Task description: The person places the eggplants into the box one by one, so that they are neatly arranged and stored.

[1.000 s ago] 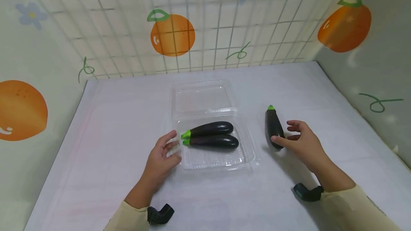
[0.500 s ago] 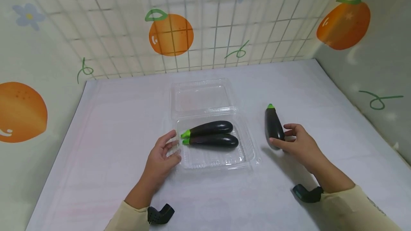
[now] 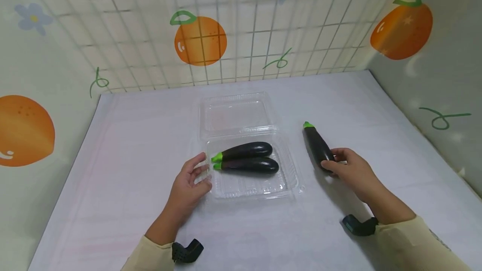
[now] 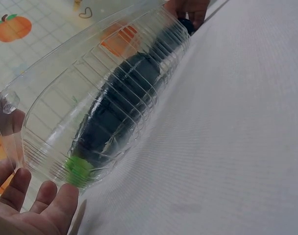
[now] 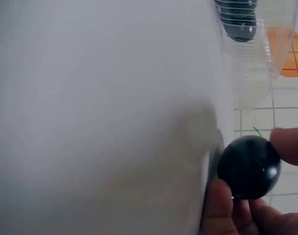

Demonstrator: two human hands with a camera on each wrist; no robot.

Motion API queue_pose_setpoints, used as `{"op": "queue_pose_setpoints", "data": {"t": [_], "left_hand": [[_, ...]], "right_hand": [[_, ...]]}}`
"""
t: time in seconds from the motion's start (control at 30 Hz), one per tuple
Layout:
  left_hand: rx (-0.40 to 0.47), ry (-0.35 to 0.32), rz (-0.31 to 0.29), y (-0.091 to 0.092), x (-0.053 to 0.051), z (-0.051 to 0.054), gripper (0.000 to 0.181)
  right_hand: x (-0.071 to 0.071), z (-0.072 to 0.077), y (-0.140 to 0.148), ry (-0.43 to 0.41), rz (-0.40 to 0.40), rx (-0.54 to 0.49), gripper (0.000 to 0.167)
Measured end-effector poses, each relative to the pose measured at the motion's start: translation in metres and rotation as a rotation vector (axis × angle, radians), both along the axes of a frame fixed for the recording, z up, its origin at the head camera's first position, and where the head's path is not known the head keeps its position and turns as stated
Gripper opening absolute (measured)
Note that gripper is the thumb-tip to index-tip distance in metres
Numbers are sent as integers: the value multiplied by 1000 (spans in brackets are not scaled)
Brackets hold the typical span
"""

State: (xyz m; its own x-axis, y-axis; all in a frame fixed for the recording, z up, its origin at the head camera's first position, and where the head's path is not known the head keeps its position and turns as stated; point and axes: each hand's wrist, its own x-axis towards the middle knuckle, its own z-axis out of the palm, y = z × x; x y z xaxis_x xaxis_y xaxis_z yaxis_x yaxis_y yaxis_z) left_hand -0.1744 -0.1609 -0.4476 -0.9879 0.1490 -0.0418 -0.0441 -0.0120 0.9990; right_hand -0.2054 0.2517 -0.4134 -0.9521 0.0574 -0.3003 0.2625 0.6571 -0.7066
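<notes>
Right hand (image 3: 350, 172) pinches the loose eggplant (image 3: 317, 143) at the container's (image 3: 252, 187) three o'clock; slick, rounded end could slip! Left hand (image 3: 189, 187), loosely spread, nine o'clock.

Two eggplants (image 3: 248, 165) in a colourless, see-through box (image 3: 241, 188) are glossy black with bright green stem ends; so is the lone eggplant (image 3: 317, 144) at the box's three o'clock. The white table (image 3: 150, 133) seems faintly pink toward eight o'clock, though the light makes that uncertain. At twelve, the cream wall (image 3: 320, 14) bears a grey grid and, toward eleven, an orange fruit print (image 3: 201, 42). The sleeves (image 3: 414, 241) are pale beige.
</notes>
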Motion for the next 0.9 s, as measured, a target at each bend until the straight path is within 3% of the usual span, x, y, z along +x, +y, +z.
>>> {"op": "queue_pose_setpoints", "data": {"t": [0.17,0.33,0.63,0.9], "left_hand": [[-2,6,6,0,0,-1,74],[-14,11,8,0,0,-3,73],[-20,0,5,0,0,-2,73],[-12,1,4,1,-1,-1,73]], "right_hand": [[0,2,-1,-17,-35,-159,64],[1,1,0,34,-41,-289,58],[7,6,-2,201,69,-396,37],[8,12,-20,291,178,-498,37]]}}
